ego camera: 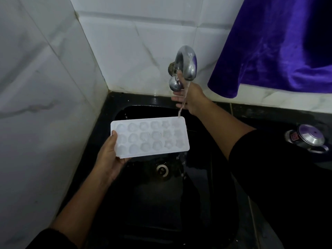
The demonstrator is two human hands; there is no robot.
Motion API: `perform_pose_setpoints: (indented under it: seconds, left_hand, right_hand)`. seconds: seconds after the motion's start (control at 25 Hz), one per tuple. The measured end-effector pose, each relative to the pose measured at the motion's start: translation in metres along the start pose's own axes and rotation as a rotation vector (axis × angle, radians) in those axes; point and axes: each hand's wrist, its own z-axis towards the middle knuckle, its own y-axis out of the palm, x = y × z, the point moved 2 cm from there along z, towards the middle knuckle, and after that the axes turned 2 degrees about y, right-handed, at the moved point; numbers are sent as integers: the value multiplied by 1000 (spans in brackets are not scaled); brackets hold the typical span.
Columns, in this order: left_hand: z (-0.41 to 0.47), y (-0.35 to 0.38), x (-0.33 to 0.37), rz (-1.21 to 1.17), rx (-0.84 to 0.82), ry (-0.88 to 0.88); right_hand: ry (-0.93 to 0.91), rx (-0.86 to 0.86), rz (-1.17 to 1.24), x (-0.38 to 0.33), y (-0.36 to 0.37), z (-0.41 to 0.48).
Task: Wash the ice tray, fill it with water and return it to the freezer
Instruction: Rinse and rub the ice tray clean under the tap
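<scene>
A white ice tray (150, 136) with several shaped moulds is held level over the black sink (136, 203). My left hand (111, 157) grips its near left end, thumb on top and fingers underneath. A thin stream of water falls from the chrome tap spout (187, 63) onto the tray's far right corner and runs off into the sink. My right hand (188, 97) is raised behind the stream, its fingers curled around the round tap knob (175, 84).
White marble-look tiles form the wall on the left and behind the sink. A purple cloth (280, 44) hangs at the upper right. A steel lidded pot (309, 138) sits on the dark counter right of the sink. The drain (162, 170) is below the tray.
</scene>
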Motion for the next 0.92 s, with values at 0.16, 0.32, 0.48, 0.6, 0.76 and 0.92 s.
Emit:
perform_pose_setpoints:
  seconds: [0.16, 0.32, 0.48, 0.6, 0.76, 0.92]
  left_hand:
    - [10, -5, -3, -27, -27, -57]
    - [20, 1, -13, -95, -47, -125]
    - [26, 6, -26, -158, -49, -159]
    - [27, 6, -33, -149, -77, -180]
    - [19, 7, -38, -120, -118, -186]
    - [5, 11, -26, -38, -152, -96]
  right_hand:
    - [8, 24, -33, 0, 2, 16]
    - [65, -92, 41, -1, -8, 12]
    - [44, -38, -42, 7, -22, -12]
    - [69, 12, -78, 33, -38, -43]
    - [140, 100, -83, 65, -55, -80]
    - [252, -9, -66, 87, -51, -108]
